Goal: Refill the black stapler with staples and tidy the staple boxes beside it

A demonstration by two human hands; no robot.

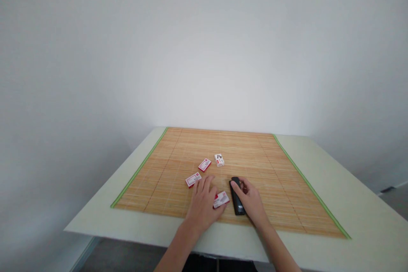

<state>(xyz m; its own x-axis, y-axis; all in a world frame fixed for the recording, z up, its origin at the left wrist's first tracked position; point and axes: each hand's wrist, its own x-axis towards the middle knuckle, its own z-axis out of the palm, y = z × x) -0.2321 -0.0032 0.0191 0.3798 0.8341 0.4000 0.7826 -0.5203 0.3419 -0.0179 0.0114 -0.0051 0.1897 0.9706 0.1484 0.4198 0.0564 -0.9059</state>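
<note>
My left hand [203, 204] lies flat on the bamboo mat [178, 153], fingers stretched out, its thumb side touching a small red and white box [222, 199]. Another such box [193, 179] sits just beyond its fingertips. My right hand [250, 199] rests on a black stapler [236, 197], with the fingers curled over its far end and right side. Two more small boxes, one red and white [204, 164] and one mostly white [219, 160], lie farther back on the mat.
The mat has green edging [310, 187] and covers most of a pale table [360, 204]. White walls stand close behind and to both sides. The table's front edge [134, 238] is near my forearms.
</note>
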